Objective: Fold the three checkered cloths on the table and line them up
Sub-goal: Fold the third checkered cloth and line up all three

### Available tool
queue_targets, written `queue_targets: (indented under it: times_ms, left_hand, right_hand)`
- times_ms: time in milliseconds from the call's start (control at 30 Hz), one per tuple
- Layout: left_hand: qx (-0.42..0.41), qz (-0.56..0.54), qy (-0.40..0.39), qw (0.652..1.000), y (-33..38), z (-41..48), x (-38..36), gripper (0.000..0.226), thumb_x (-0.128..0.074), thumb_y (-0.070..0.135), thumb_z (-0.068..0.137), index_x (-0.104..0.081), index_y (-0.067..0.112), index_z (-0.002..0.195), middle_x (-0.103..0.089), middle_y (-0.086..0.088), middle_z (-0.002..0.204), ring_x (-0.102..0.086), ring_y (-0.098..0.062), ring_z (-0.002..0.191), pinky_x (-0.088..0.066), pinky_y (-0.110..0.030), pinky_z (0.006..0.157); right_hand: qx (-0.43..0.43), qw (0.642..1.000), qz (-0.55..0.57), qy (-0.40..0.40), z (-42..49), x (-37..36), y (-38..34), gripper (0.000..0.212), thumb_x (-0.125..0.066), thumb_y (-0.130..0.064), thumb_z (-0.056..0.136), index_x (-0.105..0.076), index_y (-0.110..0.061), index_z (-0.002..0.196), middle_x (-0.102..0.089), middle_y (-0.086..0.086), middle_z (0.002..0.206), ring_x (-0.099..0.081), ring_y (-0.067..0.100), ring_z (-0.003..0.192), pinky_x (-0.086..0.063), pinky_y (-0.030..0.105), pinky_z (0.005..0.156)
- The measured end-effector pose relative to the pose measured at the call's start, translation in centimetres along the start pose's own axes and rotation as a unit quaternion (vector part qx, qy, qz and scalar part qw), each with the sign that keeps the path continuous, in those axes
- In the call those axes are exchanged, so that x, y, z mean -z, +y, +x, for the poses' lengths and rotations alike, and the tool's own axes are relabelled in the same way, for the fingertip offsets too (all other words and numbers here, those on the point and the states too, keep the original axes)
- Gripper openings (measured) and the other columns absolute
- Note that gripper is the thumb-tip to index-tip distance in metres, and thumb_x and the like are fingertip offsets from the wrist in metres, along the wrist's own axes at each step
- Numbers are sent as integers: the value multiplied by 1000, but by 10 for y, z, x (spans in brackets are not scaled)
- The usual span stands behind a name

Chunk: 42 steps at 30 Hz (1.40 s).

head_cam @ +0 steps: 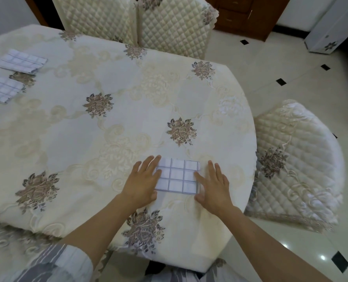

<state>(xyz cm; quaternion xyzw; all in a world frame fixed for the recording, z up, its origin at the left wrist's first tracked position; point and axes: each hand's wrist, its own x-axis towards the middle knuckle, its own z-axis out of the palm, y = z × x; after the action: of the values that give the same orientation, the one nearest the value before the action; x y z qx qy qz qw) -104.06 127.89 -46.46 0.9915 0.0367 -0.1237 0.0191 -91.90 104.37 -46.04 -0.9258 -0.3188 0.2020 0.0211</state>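
A small folded white cloth with a blue check (179, 176) lies flat near the table's front right edge. My left hand (143, 183) rests flat on its left side with straight fingers. My right hand (213, 186) lies flat along its right edge, the thumb and forefinger touching the cloth. Two more folded checkered cloths sit at the far left of the table: one further back (22, 61), the other nearer me (2, 89) and cut off by the frame edge.
The table wears a cream floral tablecloth (108, 119). Quilted chairs stand behind the table (132, 19) and to the right (295, 165). A tiled floor (291, 68) and a wooden cabinet (248, 13) lie beyond.
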Motion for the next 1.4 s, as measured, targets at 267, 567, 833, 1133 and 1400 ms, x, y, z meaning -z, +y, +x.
queue_targets:
  times_ms: [267,567,833,1133,1400]
  left_hand:
    - [-31,69,-17,997,19,15,21,87,-71,31,71,-31,10,145,3,-14,164,0,-33,150,-8,-54,118]
    - [-72,59,60,994,27,21,10,85,-71,7,54,-48,12,136,-34,-19,154,-34,-38,141,-32,-58,110]
    - [-67,24,48,996,29,25,5,72,-65,12,55,-51,17,125,-33,-16,155,-32,-36,141,-23,-54,112]
    - [-102,24,183,978,27,27,3,14,-56,7,73,-59,10,86,-58,-15,133,-50,-34,124,-32,-52,105]
    - [-73,-3,216,974,16,10,20,18,-73,6,73,-59,13,64,-63,-11,125,-50,-32,122,-36,-50,98]
  right_hand:
    - [-30,999,3,-30,-1,-4,-3,101,-69,-65,71,-14,-39,151,20,15,159,20,35,146,-4,51,118]
    - [-31,999,17,-40,0,-1,-4,104,-72,-61,71,-11,-38,152,23,14,158,26,36,144,1,52,118]
    - [-27,999,18,-43,0,-1,-4,105,-72,-62,70,-10,-38,152,22,14,159,25,35,144,2,51,119]
    - [-23,999,16,-41,1,0,-5,103,-70,-63,72,-10,-37,152,21,14,159,24,35,145,2,51,119]
    - [72,983,63,155,1,3,-18,32,-81,-32,70,-69,-22,98,-48,13,143,-37,35,138,-39,49,105]
